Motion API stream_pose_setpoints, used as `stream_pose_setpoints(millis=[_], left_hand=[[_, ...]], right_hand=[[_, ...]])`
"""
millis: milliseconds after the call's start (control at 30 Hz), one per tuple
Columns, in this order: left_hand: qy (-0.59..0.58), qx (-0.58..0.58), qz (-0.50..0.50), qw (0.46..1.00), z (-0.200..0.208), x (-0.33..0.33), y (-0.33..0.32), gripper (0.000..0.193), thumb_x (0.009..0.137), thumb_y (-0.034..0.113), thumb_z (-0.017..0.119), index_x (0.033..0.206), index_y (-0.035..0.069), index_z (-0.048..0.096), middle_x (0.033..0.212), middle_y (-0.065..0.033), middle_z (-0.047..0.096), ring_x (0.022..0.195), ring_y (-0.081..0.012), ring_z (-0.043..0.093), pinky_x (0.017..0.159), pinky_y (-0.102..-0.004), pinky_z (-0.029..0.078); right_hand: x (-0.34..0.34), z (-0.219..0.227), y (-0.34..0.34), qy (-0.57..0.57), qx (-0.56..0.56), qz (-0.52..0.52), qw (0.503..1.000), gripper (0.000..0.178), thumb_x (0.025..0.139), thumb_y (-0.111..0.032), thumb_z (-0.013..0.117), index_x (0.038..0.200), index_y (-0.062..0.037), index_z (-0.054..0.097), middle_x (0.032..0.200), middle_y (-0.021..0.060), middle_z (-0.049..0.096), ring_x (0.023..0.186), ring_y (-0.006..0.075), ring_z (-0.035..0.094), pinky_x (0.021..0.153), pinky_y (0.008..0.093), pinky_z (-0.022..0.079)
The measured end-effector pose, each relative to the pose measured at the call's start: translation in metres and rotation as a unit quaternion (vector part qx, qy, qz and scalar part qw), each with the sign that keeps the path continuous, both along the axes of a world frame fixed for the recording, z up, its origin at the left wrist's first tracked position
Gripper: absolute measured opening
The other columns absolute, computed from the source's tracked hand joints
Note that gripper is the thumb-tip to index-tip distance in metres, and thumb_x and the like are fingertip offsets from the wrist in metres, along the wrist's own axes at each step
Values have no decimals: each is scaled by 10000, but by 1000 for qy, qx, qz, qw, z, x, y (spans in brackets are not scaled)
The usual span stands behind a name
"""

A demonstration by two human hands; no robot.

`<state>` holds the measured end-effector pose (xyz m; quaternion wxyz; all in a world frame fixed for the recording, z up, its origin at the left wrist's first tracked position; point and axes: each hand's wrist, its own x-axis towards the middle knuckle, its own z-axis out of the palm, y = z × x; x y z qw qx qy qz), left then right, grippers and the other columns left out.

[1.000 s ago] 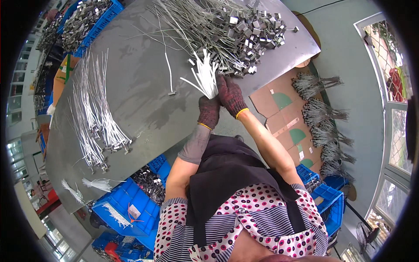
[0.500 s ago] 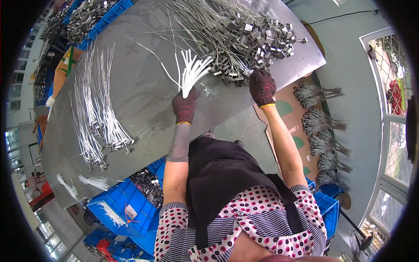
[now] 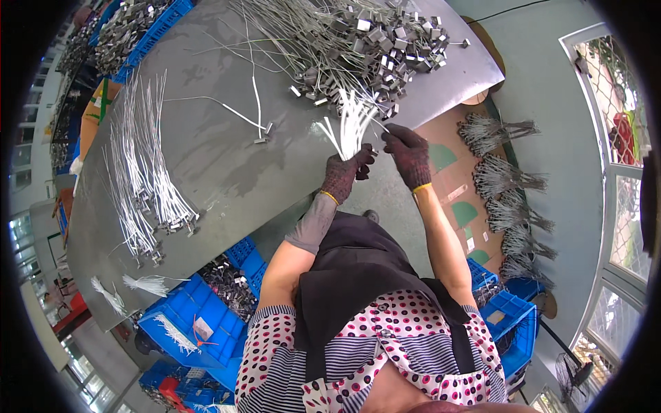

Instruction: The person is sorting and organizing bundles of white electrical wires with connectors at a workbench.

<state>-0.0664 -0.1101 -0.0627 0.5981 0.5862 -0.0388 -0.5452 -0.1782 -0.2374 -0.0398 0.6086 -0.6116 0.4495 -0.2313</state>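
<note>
My left hand [image 3: 346, 173], in a dark knitted glove, is closed around a bunch of short white tubes [image 3: 354, 124]. Their free ends fan out away from me over the table edge. Just right of it, my gloved right hand [image 3: 409, 157] pinches what looks like a thin wire [image 3: 380, 126] beside the bunch. Beyond both hands lies a large heap of small metal blocks [image 3: 396, 45] with long thin wires [image 3: 275, 31] trailing left. Two wires ending in metal blocks [image 3: 264, 133] lie apart, left of my hands, with white sleeving on them.
Sleeved wires [image 3: 155, 186] lie in bundles on the grey metal table [image 3: 227, 179]. Two small white bundles [image 3: 146, 284] rest at its near left edge. Blue crates [image 3: 200, 313] stand below. Several wire bundles [image 3: 513, 172] lie on cardboard at right, near the wall.
My left hand has moved right with the white tubes. My right hand has drawn back from the heap toward me. Two block-ended wires now show where my left hand was.
</note>
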Motion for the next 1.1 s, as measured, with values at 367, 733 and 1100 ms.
stream_pose_setpoints(millis=[367,733,1100], left_hand=[[71,-94,77,990,4,-4,5,296,913,207,684,1132,9,662,956,-119,700,734,-206,666,627,-343,613],[181,-155,98,966,-45,-9,-33,318,895,121,700,1142,-51,598,927,-181,660,767,-313,682,653,-422,613],[182,-134,167,960,-32,6,-44,257,916,186,695,1049,-20,618,859,-144,649,722,-321,690,685,-468,636]], right_hand=[[22,-8,-22,4,-168,52,984,223,887,-92,627,1090,-20,684,838,67,679,717,120,601,656,274,503],[-225,-34,88,155,159,5,975,253,879,-238,683,887,14,690,690,48,638,583,118,584,529,269,483],[-435,-127,163,228,166,-98,954,288,794,-260,762,786,20,693,629,55,612,588,137,548,577,322,450]])
